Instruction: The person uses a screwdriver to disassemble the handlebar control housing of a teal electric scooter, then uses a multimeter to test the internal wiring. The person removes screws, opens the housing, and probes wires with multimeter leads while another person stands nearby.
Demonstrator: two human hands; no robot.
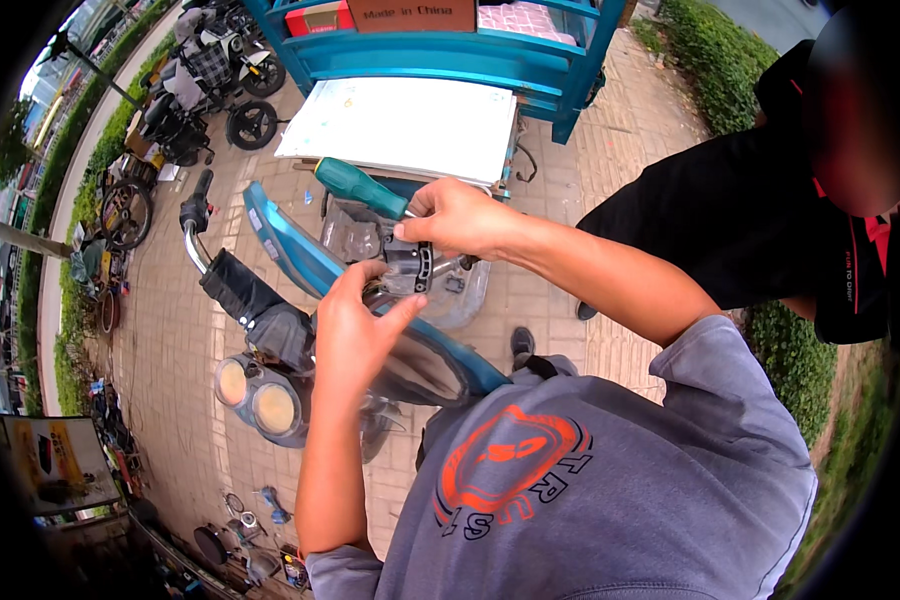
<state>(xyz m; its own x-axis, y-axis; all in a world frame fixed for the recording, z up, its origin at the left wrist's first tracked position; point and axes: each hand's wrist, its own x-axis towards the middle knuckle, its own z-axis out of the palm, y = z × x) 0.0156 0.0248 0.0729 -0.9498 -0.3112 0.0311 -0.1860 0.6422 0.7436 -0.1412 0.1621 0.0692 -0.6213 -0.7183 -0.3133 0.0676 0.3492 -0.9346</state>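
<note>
My left hand (pixel 355 325) pinches a small black switch-like housing (pixel 403 265) between thumb and fingers. From the right, my right hand (pixel 460 220) is closed around the shaft end of a screwdriver with a green handle (pixel 355 185), and its fingertips rest at the top of the black housing. The screwdriver's handle points up and left; its tip is hidden by my fingers. Beneath the hands lies a clear plastic tray-like piece (pixel 465 300) beside a curved blue body panel (pixel 295 240). A handlebar (pixel 198 245) with a black grip rises left of my left hand.
A twin round lamp unit (pixel 275 408) sits below the handlebar. Ahead stands a blue metal cart frame (pixel 420 60) with a white board (pixel 400 125) under it. Another person in black (pixel 710 210) stands close on my right. Parked motorbikes (pixel 240 60) line the far left.
</note>
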